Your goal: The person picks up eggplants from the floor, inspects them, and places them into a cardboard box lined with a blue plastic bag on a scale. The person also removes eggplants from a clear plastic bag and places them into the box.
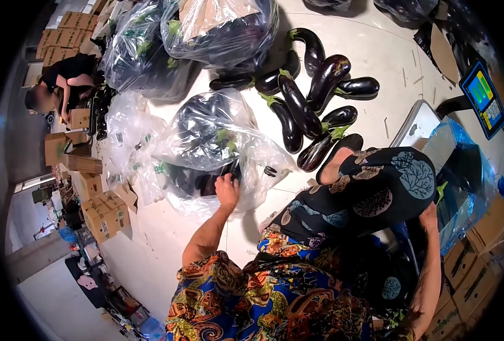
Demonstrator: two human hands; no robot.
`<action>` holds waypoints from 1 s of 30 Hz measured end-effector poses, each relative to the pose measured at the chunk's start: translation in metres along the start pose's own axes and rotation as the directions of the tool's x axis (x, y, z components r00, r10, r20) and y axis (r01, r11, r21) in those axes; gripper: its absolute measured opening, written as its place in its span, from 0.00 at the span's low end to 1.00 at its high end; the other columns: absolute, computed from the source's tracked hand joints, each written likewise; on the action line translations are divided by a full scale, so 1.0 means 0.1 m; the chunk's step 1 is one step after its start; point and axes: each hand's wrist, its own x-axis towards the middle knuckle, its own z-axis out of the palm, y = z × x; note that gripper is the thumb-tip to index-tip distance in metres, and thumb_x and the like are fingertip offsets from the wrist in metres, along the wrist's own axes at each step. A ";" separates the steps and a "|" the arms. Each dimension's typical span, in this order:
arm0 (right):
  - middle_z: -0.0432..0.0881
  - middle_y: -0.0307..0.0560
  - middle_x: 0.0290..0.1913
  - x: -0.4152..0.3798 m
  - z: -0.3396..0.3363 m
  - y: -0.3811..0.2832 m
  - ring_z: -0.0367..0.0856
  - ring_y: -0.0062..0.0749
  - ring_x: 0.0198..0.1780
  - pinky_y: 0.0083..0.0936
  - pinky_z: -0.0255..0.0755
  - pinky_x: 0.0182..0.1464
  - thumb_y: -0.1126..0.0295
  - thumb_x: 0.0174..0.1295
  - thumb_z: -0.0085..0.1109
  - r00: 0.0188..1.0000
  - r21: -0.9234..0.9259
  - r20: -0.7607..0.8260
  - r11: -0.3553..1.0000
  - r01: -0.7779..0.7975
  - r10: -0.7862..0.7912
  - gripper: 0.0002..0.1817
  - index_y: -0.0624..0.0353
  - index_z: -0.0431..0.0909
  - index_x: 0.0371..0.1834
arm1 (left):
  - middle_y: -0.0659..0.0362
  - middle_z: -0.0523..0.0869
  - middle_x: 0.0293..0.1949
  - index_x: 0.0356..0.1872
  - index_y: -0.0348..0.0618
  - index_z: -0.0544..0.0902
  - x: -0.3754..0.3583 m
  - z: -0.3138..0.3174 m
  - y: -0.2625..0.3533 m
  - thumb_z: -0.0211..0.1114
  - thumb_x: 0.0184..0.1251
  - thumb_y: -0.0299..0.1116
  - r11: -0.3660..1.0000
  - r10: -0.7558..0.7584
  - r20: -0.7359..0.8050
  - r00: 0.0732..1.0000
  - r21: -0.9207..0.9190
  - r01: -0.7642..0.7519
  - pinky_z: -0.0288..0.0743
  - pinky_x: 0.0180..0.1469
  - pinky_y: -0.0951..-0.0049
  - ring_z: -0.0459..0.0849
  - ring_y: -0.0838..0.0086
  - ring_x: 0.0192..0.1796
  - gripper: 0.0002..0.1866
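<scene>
My left hand (227, 191) reaches into the mouth of a clear plastic bag (252, 149), its fingers curled against a dark eggplant (208, 184). More eggplants show through the film of this bag. Several glossy purple-black eggplants (299, 105) lie loose on the pale floor, above and to the right of the bag. At the right, my right arm extends up beside my bent leg; the right hand is hidden behind the knee and cannot be seen.
Two full clear bags of eggplants (144, 57) stand at the top. A scale with a lit display (482, 91) and blue plastic film (462, 182) are at the right. Cardboard boxes (105, 215) stand at the left, where another person (64, 77) bends over.
</scene>
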 end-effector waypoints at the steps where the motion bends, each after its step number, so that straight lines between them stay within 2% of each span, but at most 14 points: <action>1: 0.79 0.65 0.54 -0.01 0.00 0.01 0.77 0.55 0.58 0.35 0.70 0.56 0.62 0.63 0.54 1.000 0.021 -0.010 1.000 0.022 -0.022 0.26 0.64 0.70 0.62 | 0.46 0.77 0.40 0.47 0.42 0.77 0.11 -0.07 0.00 0.64 0.59 0.33 0.997 0.079 -0.003 0.997 -0.003 -0.079 0.70 0.47 0.53 0.75 0.49 0.44 0.15; 2: 0.80 0.65 0.54 -0.02 0.01 0.03 0.77 0.55 0.57 0.35 0.70 0.56 0.64 0.63 0.53 0.999 0.041 -0.020 0.998 0.043 -0.043 0.25 0.64 0.70 0.62 | 0.43 0.78 0.42 0.51 0.41 0.77 0.23 -0.11 0.03 0.65 0.58 0.34 0.984 0.178 -0.081 0.981 0.002 -0.178 0.71 0.48 0.53 0.76 0.48 0.46 0.19; 4: 0.80 0.65 0.52 -0.06 0.01 0.02 0.78 0.57 0.56 0.35 0.71 0.56 0.70 0.60 0.50 0.992 0.063 -0.074 0.993 0.102 -0.097 0.24 0.65 0.70 0.61 | 0.41 0.79 0.46 0.54 0.39 0.76 0.52 0.16 -0.10 0.67 0.56 0.36 0.996 0.085 0.124 0.989 -0.032 -0.081 0.72 0.51 0.55 0.77 0.47 0.51 0.24; 5: 0.81 0.66 0.51 -0.08 0.00 0.01 0.78 0.58 0.55 0.36 0.71 0.55 0.72 0.59 0.49 0.987 0.074 -0.106 0.989 0.132 -0.123 0.24 0.66 0.70 0.61 | 0.40 0.79 0.49 0.59 0.38 0.72 0.59 0.65 -0.37 0.67 0.54 0.37 0.985 0.156 -0.003 0.988 0.081 -0.155 0.72 0.55 0.55 0.77 0.47 0.55 0.30; 8: 0.81 0.68 0.48 -0.05 0.02 0.20 0.78 0.60 0.52 0.35 0.70 0.55 0.76 0.55 0.46 0.994 0.025 -0.055 0.995 0.097 -0.095 0.26 0.69 0.70 0.61 | 0.40 0.73 0.56 0.65 0.49 0.67 0.79 0.12 0.39 0.69 0.51 0.42 0.989 0.035 0.277 0.960 0.131 -0.074 0.69 0.61 0.51 0.72 0.45 0.60 0.37; 11: 0.80 0.70 0.44 -0.19 -0.10 -0.18 0.78 0.61 0.49 0.34 0.70 0.52 0.75 0.57 0.51 0.999 0.077 0.005 0.996 0.042 -0.043 0.25 0.71 0.70 0.60 | 0.40 0.68 0.60 0.65 0.54 0.67 0.90 0.13 0.57 0.69 0.49 0.42 0.984 -0.113 0.375 0.920 0.170 0.051 0.67 0.62 0.50 0.69 0.45 0.62 0.38; 14: 0.81 0.68 0.41 -0.24 -0.11 -0.20 0.80 0.59 0.48 0.33 0.71 0.51 0.71 0.60 0.56 1.000 0.027 0.021 1.000 0.003 -0.004 0.23 0.69 0.72 0.58 | 0.38 0.64 0.64 0.66 0.51 0.65 0.84 0.38 0.32 0.69 0.47 0.40 0.997 0.026 0.189 0.982 0.068 -0.039 0.71 0.58 0.50 0.74 0.45 0.59 0.40; 15: 0.82 0.66 0.42 -0.26 -0.20 -0.38 0.80 0.57 0.48 0.33 0.71 0.51 0.70 0.61 0.57 0.999 0.040 0.044 0.999 -0.003 0.001 0.23 0.69 0.72 0.58 | 0.40 0.72 0.57 0.63 0.49 0.65 0.82 0.33 0.28 0.69 0.48 0.48 0.993 -0.056 0.226 0.972 0.116 0.030 0.78 0.48 0.51 0.81 0.46 0.47 0.39; 19: 0.83 0.61 0.45 -0.35 -0.39 -0.86 0.82 0.49 0.49 0.33 0.72 0.53 0.68 0.62 0.59 1.000 0.161 0.030 0.987 -0.007 0.002 0.23 0.68 0.72 0.59 | 0.40 0.80 0.50 0.63 0.43 0.65 0.83 -0.48 0.37 0.69 0.47 0.50 0.985 -0.164 0.416 0.894 0.012 0.175 0.76 0.52 0.53 0.81 0.49 0.50 0.42; 20: 0.83 0.61 0.45 -0.36 -0.42 -0.91 0.82 0.48 0.49 0.33 0.72 0.53 0.68 0.63 0.59 0.999 0.148 0.030 0.988 -0.030 0.025 0.23 0.68 0.72 0.59 | 0.42 0.80 0.51 0.59 0.43 0.71 0.78 -0.24 -0.07 0.71 0.45 0.50 0.997 0.054 0.251 0.967 0.042 -0.066 0.73 0.56 0.54 0.80 0.49 0.54 0.38; 22: 0.83 0.59 0.46 -0.38 -0.49 -1.01 0.81 0.45 0.49 0.33 0.72 0.54 0.68 0.63 0.58 0.997 0.121 0.036 0.990 -0.068 0.064 0.22 0.67 0.73 0.59 | 0.44 0.81 0.47 0.63 0.45 0.69 0.66 -0.92 0.21 0.73 0.43 0.48 0.998 0.042 0.322 0.946 0.038 -0.058 0.74 0.54 0.55 0.78 0.51 0.54 0.42; 24: 0.83 0.61 0.48 -0.40 -0.55 -1.10 0.81 0.47 0.51 0.33 0.72 0.55 0.68 0.62 0.59 1.000 0.074 0.014 0.997 -0.011 0.010 0.23 0.67 0.73 0.59 | 0.49 0.80 0.48 0.50 0.49 0.78 0.55 -1.10 0.05 0.74 0.43 0.45 0.991 0.128 0.301 0.945 0.000 -0.134 0.75 0.50 0.54 0.79 0.49 0.49 0.29; 29: 0.82 0.64 0.49 -0.51 -0.75 -1.37 0.82 0.48 0.51 0.33 0.72 0.55 0.66 0.63 0.58 0.996 0.117 -0.048 0.990 0.082 -0.077 0.23 0.67 0.74 0.58 | 0.54 0.80 0.45 0.46 0.49 0.80 0.30 -2.47 1.15 0.76 0.39 0.34 0.851 0.515 0.339 0.787 -0.095 -0.516 0.78 0.42 0.60 0.81 0.53 0.44 0.26; 30: 0.82 0.64 0.49 -0.54 -0.80 -1.44 0.82 0.47 0.51 0.33 0.72 0.56 0.65 0.63 0.57 0.990 0.145 -0.093 0.982 0.119 -0.106 0.23 0.67 0.74 0.58 | 0.55 0.79 0.44 0.45 0.48 0.81 0.30 -2.70 1.40 0.77 0.36 0.30 0.823 0.568 0.246 0.786 -0.154 -0.547 0.78 0.43 0.63 0.82 0.56 0.43 0.27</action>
